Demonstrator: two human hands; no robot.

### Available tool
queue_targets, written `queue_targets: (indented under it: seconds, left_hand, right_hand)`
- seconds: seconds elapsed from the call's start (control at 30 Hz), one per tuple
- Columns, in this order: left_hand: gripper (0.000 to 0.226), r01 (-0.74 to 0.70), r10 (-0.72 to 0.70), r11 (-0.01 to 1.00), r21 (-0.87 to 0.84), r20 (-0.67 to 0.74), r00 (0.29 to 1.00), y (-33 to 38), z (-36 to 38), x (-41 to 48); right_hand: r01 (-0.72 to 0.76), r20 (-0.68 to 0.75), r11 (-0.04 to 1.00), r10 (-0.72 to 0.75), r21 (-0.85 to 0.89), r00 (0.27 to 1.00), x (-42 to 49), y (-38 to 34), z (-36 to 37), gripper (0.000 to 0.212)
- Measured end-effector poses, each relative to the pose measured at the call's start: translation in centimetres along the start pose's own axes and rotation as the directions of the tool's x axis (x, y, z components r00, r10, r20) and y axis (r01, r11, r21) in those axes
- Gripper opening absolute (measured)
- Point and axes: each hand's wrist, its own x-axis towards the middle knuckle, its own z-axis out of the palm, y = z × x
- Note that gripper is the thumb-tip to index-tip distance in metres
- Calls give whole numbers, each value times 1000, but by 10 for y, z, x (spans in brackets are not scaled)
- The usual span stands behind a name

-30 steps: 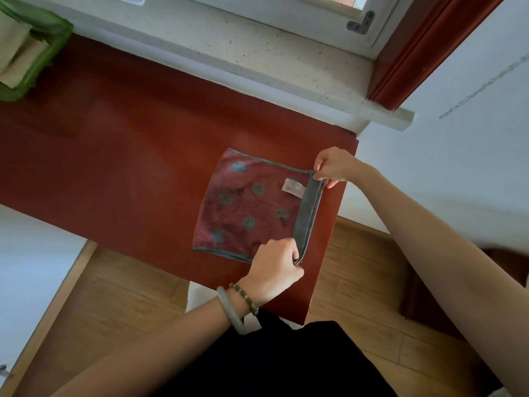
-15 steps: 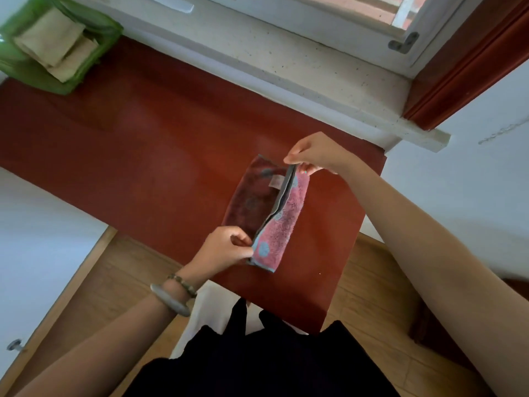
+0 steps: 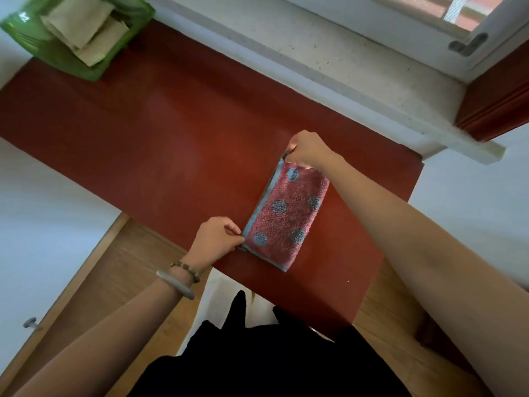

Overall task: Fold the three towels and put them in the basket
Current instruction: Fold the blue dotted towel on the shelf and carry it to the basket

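We see a pink towel [image 3: 287, 217] with blue dots lying folded in half on the red worktop [image 3: 160, 144], near its front right corner. Our left hand [image 3: 219, 242] pinches the near corner of the blue-trimmed folded edge, and our right hand [image 3: 307, 150] pinches the far corner of that same edge; each grip is closed on the towel. At the worktop's far left end sits the green basket [image 3: 34, 44], well apart, with two beige folded towels [image 3: 83, 30] inside it.
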Motion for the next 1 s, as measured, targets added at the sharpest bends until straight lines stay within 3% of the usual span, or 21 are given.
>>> queue_targets:
  seconds: [0.13, 0.2, 0.27, 0.37, 0.47, 0.53, 0.63, 0.73, 0.8, 0.9, 1.0]
  left_hand:
    - [17, -173, 181, 951, 255, -7, 984, 2, -3, -1]
    - [17, -348, 355, 888, 300, 31, 934, 0, -8, 1]
    - [13, -568, 548, 751, 338, 162, 821, -5, -12, 5]
    - [16, -786, 692, 490, 377, 379, 614, -12, -16, 12]
    - [20, -862, 718, 354, 363, 485, 500, -14, -15, 21]
    - [20, -863, 700, 346, 367, 512, 499, -13, -16, 27]
    - [32, -877, 642, 313, 364, 599, 478, -6, -21, 31]
    - [46, -911, 624, 146, 385, 679, 387, -3, -25, 34]
    - [48, -915, 618, 67, 397, 704, 351, -1, -26, 36]
    - [43, -923, 629, 38, 382, 709, 319, 1, -25, 40]
    - [33, -933, 659, -23, 359, 708, 256, 2, -24, 41]
  right_hand:
    - [25, -106, 1000, -24, 7, 994, -4, 4, 11, 36]
    - [65, -166, 997, -57, 46, 985, -18, 7, 13, 36]
    - [121, -192, 992, -111, 41, 975, -39, 12, 20, 30]
    - [210, -158, 976, -199, 61, 967, -81, 22, 46, 22]
    - [236, -129, 967, -223, 98, 966, -122, 28, 78, 16]
    - [226, -109, 970, -216, 91, 970, -144, 30, 98, 13]
    - [239, -217, 966, -214, 99, 952, -172, 31, 123, 12]
    - [262, -291, 963, -235, 58, 928, -191, 29, 140, 10]
    - [282, -245, 959, -280, -28, 928, -198, 30, 147, 21]
    - [282, -152, 943, -309, -176, 939, -201, 33, 153, 43]
    - [297, -135, 925, -334, -239, 933, -199, 32, 152, 45]
